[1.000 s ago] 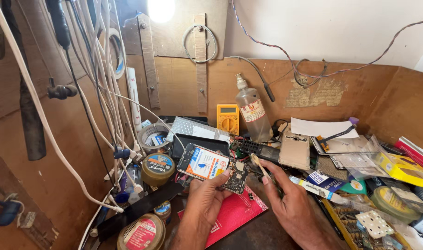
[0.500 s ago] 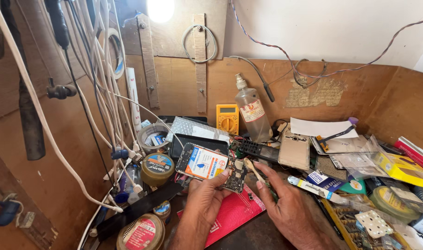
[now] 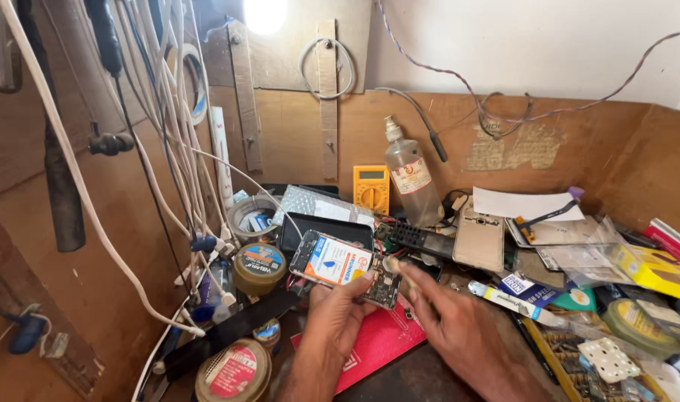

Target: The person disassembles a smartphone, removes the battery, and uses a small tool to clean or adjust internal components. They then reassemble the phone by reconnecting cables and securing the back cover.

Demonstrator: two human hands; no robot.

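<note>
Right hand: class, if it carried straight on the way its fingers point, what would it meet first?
The right hand points up and left, holding a small brush-like tool. First in that line is the opened phone held by the left hand; the tip looks at or almost on its lower end, though depth is unclear.

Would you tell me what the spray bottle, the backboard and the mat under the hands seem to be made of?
Spray bottle: clear plastic, apparently; translucent, glossy. Backboard: wood or plywood; brown, matte, grain visible. Mat: red, smooth, probably rubber or plastic sheet. Left hand holds the opened phone above it.
</note>
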